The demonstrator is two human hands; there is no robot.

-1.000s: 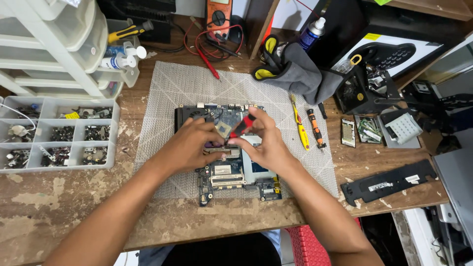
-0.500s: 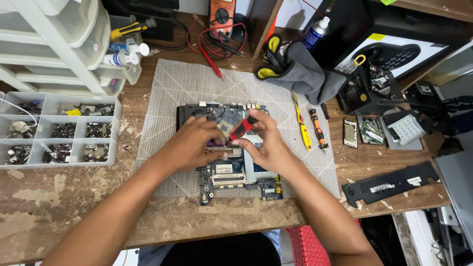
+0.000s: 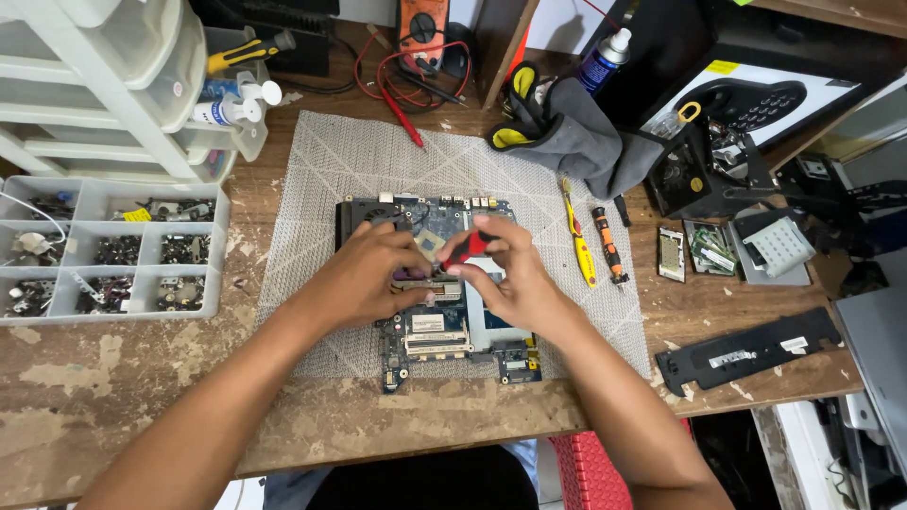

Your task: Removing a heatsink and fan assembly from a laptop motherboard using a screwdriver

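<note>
A dark blue laptop circuit board [image 3: 444, 335] lies on a grey woven mat [image 3: 368, 165] in the middle of the wooden bench. My left hand [image 3: 373, 274] rests on the board's middle, fingers bent down onto it beside a small square chip. My right hand [image 3: 505, 274] is just to its right, pinching a small red and black tool [image 3: 465, 247] between thumb and fingers, its tip pointing at the chip. Both hands cover the board's centre.
A clear compartment tray [image 3: 203, 283] of screws and small parts sits at the left under white drawers [image 3: 85, 85]. Yellow and orange screwdrivers [image 3: 593, 246], a grey cloth [image 3: 586, 142], a multimeter with red leads [image 3: 420, 38], small boards and a black plastic strip [image 3: 746, 351] lie around.
My hands have stayed on the board's middle. The red tool in my right hand has shifted slightly. The view is otherwise the same.
</note>
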